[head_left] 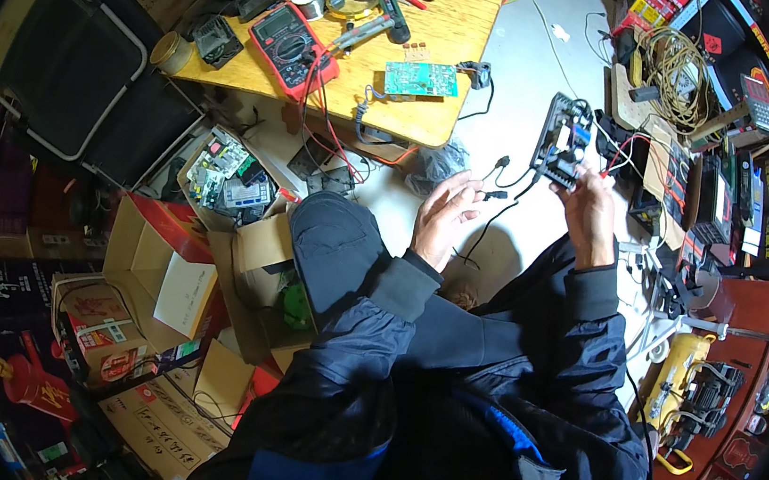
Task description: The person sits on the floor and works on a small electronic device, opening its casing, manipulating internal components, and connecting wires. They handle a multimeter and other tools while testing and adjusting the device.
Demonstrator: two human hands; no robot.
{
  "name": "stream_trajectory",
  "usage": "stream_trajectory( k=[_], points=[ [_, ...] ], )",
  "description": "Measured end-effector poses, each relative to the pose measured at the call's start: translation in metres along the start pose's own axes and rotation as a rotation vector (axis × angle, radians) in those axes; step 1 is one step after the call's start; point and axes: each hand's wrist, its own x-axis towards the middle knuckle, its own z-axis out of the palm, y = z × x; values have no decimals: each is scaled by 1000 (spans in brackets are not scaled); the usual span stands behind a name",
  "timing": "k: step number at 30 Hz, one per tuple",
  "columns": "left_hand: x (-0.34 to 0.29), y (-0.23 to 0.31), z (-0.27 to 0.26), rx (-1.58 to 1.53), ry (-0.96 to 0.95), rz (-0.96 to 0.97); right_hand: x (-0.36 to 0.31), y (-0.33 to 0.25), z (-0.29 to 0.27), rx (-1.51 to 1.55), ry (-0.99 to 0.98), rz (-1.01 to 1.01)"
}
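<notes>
In my right hand (588, 214) is an open black case with a circuit board inside (564, 145), gripped by its lower end over the pale floor. Blue, white and dark components stand on that board. My left hand (444, 216) is a little lower and to the left, its fingertips closed on a small black cable plug (496, 195). Another black plug (503, 162) dangles just above it. A black cord (508, 207) runs from near the case down past my left hand. The tips of some left fingers are hard to make out.
On the yellow wooden table (430, 130) lie a red multimeter (291, 44) with leads, a green circuit board (421, 79), a solder spool (308, 1) and a hammer (394, 15). Open cardboard boxes (137, 261) stand at left; a coiled cable (677, 67) lies at right.
</notes>
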Motion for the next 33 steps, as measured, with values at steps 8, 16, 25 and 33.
stream_trajectory(
  k=[8,16,25,33],
  points=[
    [5,12,-17,-96,96,-13,102,-37,78,114,12,6],
    [8,9,-27,-128,138,-31,175,-34,121,-163,-86,58],
    [9,10,-28,-144,142,-39,197,-31,106,-266,-170,95],
    [9,9,-25,-119,127,-33,175,-42,57,-172,-64,58]
  ],
)
